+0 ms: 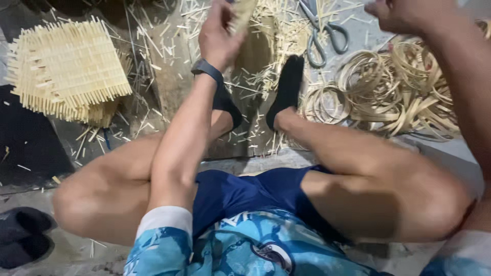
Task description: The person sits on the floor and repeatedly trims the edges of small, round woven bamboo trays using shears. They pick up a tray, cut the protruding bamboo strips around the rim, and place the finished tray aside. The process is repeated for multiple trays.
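Gripping a woven bamboo piece (241, 15), left hand (220, 36) works above the scissors (321, 31).

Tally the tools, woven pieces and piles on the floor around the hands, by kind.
Stack of woven bamboo mats: 1
Scissors: 1
Pile of coiled bamboo strips: 1
Woven strip piece held in the left hand: 1
Loose bamboo slivers: too many to count
Total counted: 4
The right hand is closed at the top edge; what it holds is hidden.
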